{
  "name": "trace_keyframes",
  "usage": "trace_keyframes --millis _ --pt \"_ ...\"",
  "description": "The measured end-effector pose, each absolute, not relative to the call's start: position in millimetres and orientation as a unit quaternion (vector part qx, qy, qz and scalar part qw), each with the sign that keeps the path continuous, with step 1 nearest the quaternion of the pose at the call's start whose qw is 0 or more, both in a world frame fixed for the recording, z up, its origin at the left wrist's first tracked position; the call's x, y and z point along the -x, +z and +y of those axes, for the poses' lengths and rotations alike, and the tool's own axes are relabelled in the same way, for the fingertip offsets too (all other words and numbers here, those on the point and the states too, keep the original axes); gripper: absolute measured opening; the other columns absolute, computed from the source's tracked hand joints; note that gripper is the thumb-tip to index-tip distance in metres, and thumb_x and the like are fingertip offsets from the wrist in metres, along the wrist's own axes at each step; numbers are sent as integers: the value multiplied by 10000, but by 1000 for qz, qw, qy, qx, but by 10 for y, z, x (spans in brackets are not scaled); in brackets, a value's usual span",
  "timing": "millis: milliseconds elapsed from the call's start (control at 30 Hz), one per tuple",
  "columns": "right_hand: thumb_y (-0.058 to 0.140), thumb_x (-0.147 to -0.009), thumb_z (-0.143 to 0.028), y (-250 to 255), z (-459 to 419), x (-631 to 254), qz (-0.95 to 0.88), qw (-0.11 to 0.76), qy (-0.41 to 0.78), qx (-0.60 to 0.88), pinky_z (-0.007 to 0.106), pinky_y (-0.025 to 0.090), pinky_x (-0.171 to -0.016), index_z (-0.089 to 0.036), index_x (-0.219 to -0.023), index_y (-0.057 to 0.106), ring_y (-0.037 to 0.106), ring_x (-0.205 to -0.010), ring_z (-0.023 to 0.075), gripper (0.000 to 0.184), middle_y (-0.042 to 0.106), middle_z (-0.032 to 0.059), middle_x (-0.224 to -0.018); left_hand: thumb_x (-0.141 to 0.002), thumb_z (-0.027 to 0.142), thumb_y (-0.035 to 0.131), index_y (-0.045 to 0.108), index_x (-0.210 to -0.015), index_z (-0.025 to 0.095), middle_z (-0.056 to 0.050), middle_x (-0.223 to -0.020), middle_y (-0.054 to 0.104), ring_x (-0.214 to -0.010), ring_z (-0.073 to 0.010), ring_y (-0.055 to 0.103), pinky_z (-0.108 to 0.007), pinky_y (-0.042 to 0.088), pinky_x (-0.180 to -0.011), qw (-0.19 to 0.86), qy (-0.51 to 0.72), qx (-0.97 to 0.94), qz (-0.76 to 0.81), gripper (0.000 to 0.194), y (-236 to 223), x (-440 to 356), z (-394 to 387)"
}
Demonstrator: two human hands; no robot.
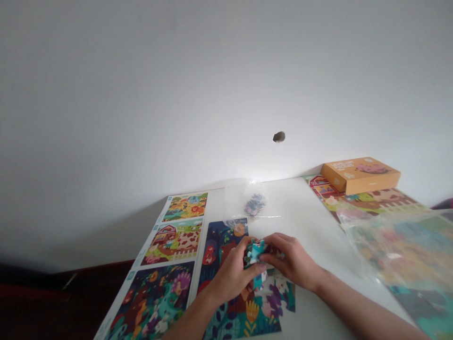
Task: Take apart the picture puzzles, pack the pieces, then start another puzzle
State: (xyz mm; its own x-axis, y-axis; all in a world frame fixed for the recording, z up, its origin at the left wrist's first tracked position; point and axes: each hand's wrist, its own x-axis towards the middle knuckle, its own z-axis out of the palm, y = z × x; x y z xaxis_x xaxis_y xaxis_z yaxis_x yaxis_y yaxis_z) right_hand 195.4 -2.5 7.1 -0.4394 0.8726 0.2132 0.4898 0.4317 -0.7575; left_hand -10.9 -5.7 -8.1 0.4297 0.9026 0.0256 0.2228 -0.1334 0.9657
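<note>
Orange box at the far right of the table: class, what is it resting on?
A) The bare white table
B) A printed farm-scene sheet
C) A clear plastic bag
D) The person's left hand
B. The orange box sits on the far corner of the printed farm-scene sheet, whose picture shows around its base.

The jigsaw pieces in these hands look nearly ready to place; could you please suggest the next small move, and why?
Probably lower the teal jigsaw pieces, held between the left hand and right hand, onto the partly built jigsaw: they are directly above it, and its teal areas seem to match their colour.
</note>
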Motion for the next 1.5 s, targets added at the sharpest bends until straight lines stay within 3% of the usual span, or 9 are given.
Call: trace_keyframes --millis 133,233,300,400,700,967,1133,1267,1500 --pt "663 -818 -478 136 12 -2125 -826 237 246 448 362 430 -851 -210 -1193 524 557 -955 235 481 604 89 -1047 -844 334 663 575 -1157 215 -46 -1081 676 -1040 -241 617 -317 489 -896 503 376 -632 454 345 -57 60 -51" --pt "805 -619 -522 131 49 -2289 -852 147 197 463 421 405 -887 -234 -1164 561 515 -1021 288 663 546 98 -1126 -856 371 641 542 -1162 218 -63 -1096 670 -896 -203 661 -267 548 -688 571 418 -534 463 356 -70 69 -29" --pt "822 -603 -481 103 66 -2349 -853 112 195 472 409 406 -873 -253 -1089 596 511 -1006 276 582 525 81 -1123 -854 397 634 527 -1148 217 -57 -1019 682 -655 -144 644 -207 488 -464 640 424 -458 449 360 -81 85 -14" --pt "799 -660 -401 66 72 -2341 -845 116 207 480 378 407 -861 -249 -997 601 514 -989 253 420 525 64 -1088 -829 400 663 532 -1125 218 -50 -987 679 -519 -96 584 -171 403 -354 693 432 -400 416 372 -89 97 -6" --pt "564 -856 -187 110 47 -2178 -788 236 316 472 282 409 -711 -213 -900 510 552 -785 162 74 618 10 -842 -835 238 646 555 -1044 186 -26 -916 638 -656 -93 551 -202 442 -547 697 470 -379 385 234 -85 54 12" --pt "615 -870 -286 90 -24 -1997 -738 327 374 456 238 418 -630 -206 -878 521 540 -661 121 123 590 -27 -731 -723 148 702 495 -1294 226 16 -793 579 -708 -123 552 -219 442 -671 690 363 -493 386 612 -198 150 -72" --pt "652 -839 -424 79 -9 -2032 -781 265 274 494 294 433 -710 -208 -991 540 566 -777 173 287 608 21 -872 -840 363 664 551 -1195 208 35 -745 517 -571 -72 438 -195 395 -563 646 386 -508 420 404 -213 93 -72" --pt "776 -684 -439 90 -1 -2241 -799 151 163 558 395 431 -832 -194 -1087 578 562 -970 283 512 550 104 -1074 -858 419 636 470 -1266 205 49 -705 483 -532 -71 412 -202 370 -514 631 434 -463 446 490 -261 46 -23" --pt "749 -717 -360 7 40 -2324 -767 83 180 610 327 424 -742 -177 -869 599 597 -863 242 282 569 78 -982 -793 410 705 432 -1314 213 11 -800 565 -558 -84 458 -215 390 -519 665 460 -379 449 621 -181 26 -32"
